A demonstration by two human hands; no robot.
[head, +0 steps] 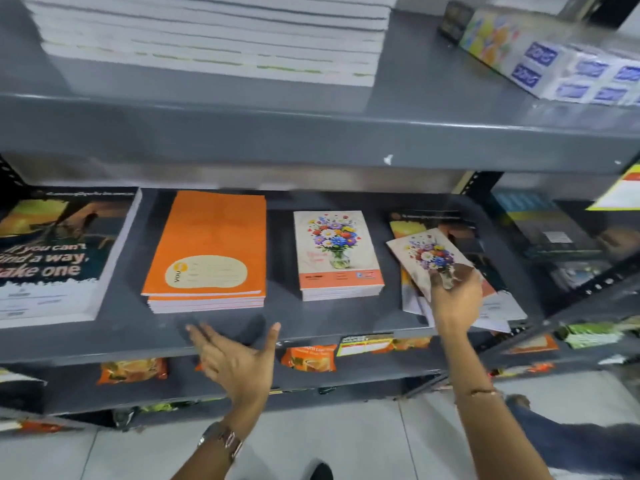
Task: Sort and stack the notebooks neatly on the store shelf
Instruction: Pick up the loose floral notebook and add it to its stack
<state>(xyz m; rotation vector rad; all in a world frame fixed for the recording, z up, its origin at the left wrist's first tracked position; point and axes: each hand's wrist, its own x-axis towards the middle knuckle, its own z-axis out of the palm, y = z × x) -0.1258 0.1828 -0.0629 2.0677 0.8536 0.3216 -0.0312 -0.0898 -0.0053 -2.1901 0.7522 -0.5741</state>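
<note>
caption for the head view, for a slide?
Right hand lifts a flower-cover notebook off the mixed pile; left hand open at the shelf edge.

- Middle shelf [114,327], left to right: large notebook stack [52,258], second stack [207,251], third stack [337,254], loose pile [485,289].
- Upper shelf [311,133] above: paper stack [207,32] left, boxes [554,60] right.

Even overhead light — glare on shelf edge [450,128]; edges blurred, wide-angle bowed.
</note>
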